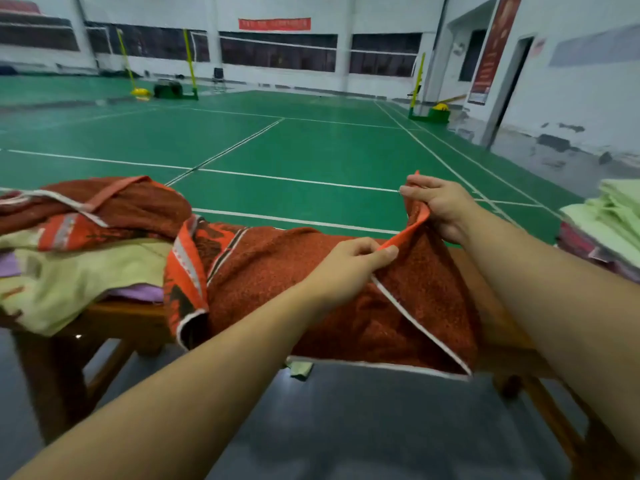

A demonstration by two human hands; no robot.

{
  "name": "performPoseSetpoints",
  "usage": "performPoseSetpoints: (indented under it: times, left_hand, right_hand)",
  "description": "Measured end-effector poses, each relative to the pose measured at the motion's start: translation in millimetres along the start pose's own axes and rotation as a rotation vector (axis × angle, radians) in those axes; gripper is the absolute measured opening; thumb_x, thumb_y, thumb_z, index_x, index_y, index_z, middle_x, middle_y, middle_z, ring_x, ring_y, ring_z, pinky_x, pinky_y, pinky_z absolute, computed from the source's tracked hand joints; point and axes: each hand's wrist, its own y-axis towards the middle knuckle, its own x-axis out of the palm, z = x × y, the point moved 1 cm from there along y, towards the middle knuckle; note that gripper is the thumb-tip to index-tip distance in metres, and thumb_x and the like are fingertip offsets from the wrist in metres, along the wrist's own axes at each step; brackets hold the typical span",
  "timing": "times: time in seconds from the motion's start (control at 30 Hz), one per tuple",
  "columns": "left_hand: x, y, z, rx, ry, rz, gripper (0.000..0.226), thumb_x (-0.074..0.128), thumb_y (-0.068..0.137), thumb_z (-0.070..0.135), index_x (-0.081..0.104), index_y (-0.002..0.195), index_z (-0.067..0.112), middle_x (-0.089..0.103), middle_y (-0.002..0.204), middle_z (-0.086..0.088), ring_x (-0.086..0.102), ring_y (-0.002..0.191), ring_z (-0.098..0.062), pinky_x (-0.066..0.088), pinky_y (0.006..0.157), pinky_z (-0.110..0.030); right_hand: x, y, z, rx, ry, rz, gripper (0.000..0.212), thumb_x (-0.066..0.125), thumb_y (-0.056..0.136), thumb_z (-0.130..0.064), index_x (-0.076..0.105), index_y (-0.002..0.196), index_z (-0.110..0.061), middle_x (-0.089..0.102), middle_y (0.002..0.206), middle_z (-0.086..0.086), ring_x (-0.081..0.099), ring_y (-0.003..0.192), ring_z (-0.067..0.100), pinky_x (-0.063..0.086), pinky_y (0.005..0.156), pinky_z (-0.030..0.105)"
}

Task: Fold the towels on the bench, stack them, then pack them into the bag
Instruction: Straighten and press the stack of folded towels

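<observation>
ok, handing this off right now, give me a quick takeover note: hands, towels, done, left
Left hand pinches the orange hem of the rust towel; right hand grips the same hem further along, lifted.
That towel lies across the wooden bench, unfolded, near edge hanging over.
Unfolded pile at the bench's left end: another rust towel over pale yellow and purple ones.
Folded stack, pale green on top, at the right.
Left: fold this towel, then the pile, stack, pack. No bag in view.
</observation>
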Motion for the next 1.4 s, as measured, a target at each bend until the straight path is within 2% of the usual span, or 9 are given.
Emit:
performPoseSetpoints:
  times: [0.17,0.27,0.43,0.53,0.83,1.03,1.13,1.23,1.4]
  left_hand:
    - [-78,-44,-8,-0.086,0.143,0.294,0.036,0.068,0.094,0.039,0.054,0.066,0.022,0.058,0.067,0.005,0.054,0.068,-0.014,0.043,0.076,-0.034]
    - [-106,-64,-7,-0.147,0.346,0.456,0.035,0.061,0.08,0.061,0.061,0.062,0.031,0.057,0.063,0.01,0.062,0.075,-0.024,0.05,0.091,-0.045]
    - [-139,-88,1,-0.253,0.647,0.549,0.04,0.055,0.083,0.061,0.057,0.064,0.025,0.059,0.127,-0.01,0.046,0.132,-0.035,0.028,0.114,-0.057]
    - [-156,-104,8,-0.394,0.776,0.581,0.035,0.054,0.089,0.057,0.06,0.073,0.026,0.049,0.143,-0.004,0.038,0.138,-0.032,0.025,0.115,-0.059]
    - [-210,-140,32,-0.416,0.855,0.662,0.03,0.051,0.093,0.036,0.063,0.078,0.012,0.067,0.08,-0.008,0.065,0.083,-0.032,0.055,0.081,-0.04]
    - [-226,-145,27,-0.616,0.989,0.514,0.028,0.056,0.074,0.036,0.064,0.078,0.01,0.067,0.078,-0.012,0.065,0.075,-0.03,0.056,0.067,-0.035]
    - [-227,-141,23,-0.667,1.013,0.501,0.054,0.058,0.072,0.042,0.056,0.114,0.008,0.06,0.115,-0.019,0.061,0.101,-0.036,0.055,0.085,-0.042]
    - [-226,-133,19,-0.618,1.078,0.613,0.07,0.059,0.086,0.045,0.037,0.139,0.004,0.04,0.142,-0.027,0.042,0.129,-0.044,0.041,0.102,-0.047]
    - [-221,-94,20,-0.226,1.27,0.793,0.044,0.056,0.093,0.047,0.062,0.109,0.006,0.063,0.116,-0.022,0.055,0.112,-0.043,0.043,0.097,-0.048]
  right_hand:
    - [107,1,4,-0.079,-0.052,-0.06,0.056,0.078,0.082,0.0,0.06,0.135,-0.006,0.063,0.121,0.017,0.065,0.081,0.017,0.055,0.061,0.02]
    - [165,-1,14,-0.106,-0.078,-0.12,0.059,0.08,0.081,-0.003,0.059,0.136,-0.008,0.063,0.125,0.016,0.064,0.091,0.019,0.054,0.068,0.021]
    - [237,-7,32,-0.108,-0.123,-0.202,0.062,0.083,0.08,-0.008,0.059,0.137,-0.011,0.063,0.128,0.018,0.064,0.097,0.022,0.056,0.087,0.033]
    - [269,-14,38,-0.101,-0.149,-0.244,0.062,0.083,0.081,-0.009,0.058,0.138,-0.011,0.062,0.128,0.016,0.064,0.097,0.023,0.056,0.084,0.034]
    - [346,-39,43,0.077,-0.016,-0.422,0.047,0.061,0.101,-0.03,0.043,0.141,-0.014,0.053,0.11,0.01,0.058,0.077,0.016,0.052,0.051,0.022]
    - [329,-42,42,0.14,0.073,-0.441,0.043,0.043,0.108,-0.034,0.044,0.141,-0.006,0.053,0.119,0.009,0.063,0.078,0.019,0.056,0.068,0.026]
    - [292,-29,41,0.051,-0.011,-0.287,0.033,0.044,0.108,-0.03,0.056,0.126,-0.005,0.059,0.116,0.008,0.062,0.073,0.016,0.054,0.062,0.026]
    - [232,-15,43,-0.103,-0.345,-0.069,0.023,0.049,0.105,-0.029,0.065,0.101,-0.013,0.069,0.11,0.01,0.066,0.078,0.023,0.051,0.069,0.033]
    - [134,-25,41,-0.101,-1.06,0.194,0.048,0.052,0.098,-0.051,0.073,0.107,-0.009,0.071,0.117,0.017,0.064,0.11,0.038,0.049,0.088,0.038]
